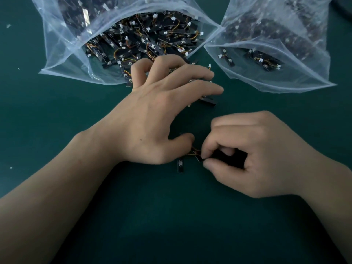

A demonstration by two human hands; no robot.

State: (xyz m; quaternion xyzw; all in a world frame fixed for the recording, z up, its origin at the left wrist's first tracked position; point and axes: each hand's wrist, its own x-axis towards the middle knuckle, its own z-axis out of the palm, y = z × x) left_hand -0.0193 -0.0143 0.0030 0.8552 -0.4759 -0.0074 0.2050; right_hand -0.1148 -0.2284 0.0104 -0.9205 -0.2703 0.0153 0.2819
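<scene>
On green mat below full bag | wired board is pinched by thumb and forefinger of right hand, apparently for untangling | left hand is spread open, fingers straight, so loose pile is held back

The left hand and right hand are bare up the arms, with a small mole on the left's back.

Desk: dk green top. Big clear bag far L, mouth open twd viewer, crammed w/ black modules, white plugs, orange leads. 2nd clear bag just beside it on R, few modules at mouth. White scraps at L edge.
</scene>
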